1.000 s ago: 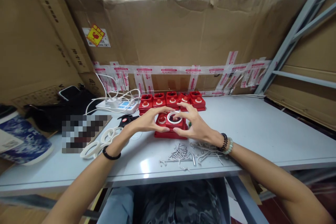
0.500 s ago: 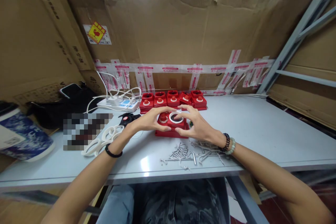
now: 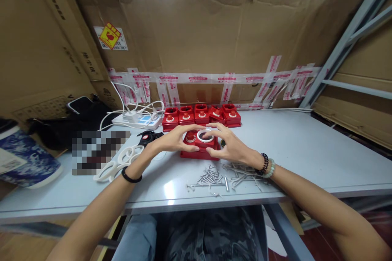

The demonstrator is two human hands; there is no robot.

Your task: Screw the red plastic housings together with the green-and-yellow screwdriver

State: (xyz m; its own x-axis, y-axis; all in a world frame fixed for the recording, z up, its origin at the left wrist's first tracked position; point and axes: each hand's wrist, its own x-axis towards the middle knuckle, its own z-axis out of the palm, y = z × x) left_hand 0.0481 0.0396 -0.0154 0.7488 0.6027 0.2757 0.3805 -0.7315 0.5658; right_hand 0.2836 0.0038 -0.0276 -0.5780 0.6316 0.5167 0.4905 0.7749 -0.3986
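Observation:
A red alarm box [image 3: 200, 153] with a red dome lamp [image 3: 190, 136] rests on the table in front of me. On its round opening lies a white ring [image 3: 200, 139]. My left hand [image 3: 176, 138] curves round the box from the left, thumb at the front and fingers behind. From the right, my right hand [image 3: 228, 142] does the same, one fingertip reaching over the ring and the thumb low at the front. Parts of the box are hidden by my fingers. Loose screws [image 3: 210, 175] lie in a pile nearer me.
Several similar red alarm boxes [image 3: 186, 117] stand in a row at the back. On the left are loose white rings [image 3: 105, 171], a black tool-like item [image 3: 149, 138], a power strip [image 3: 151, 121] with cables and a blue-white cup [image 3: 27, 157]. A cardboard wall [image 3: 196, 36] closes off the back.
Both hands stay round the red alarm box, with barely any shift of the right thumb. The view has tilted very slightly.

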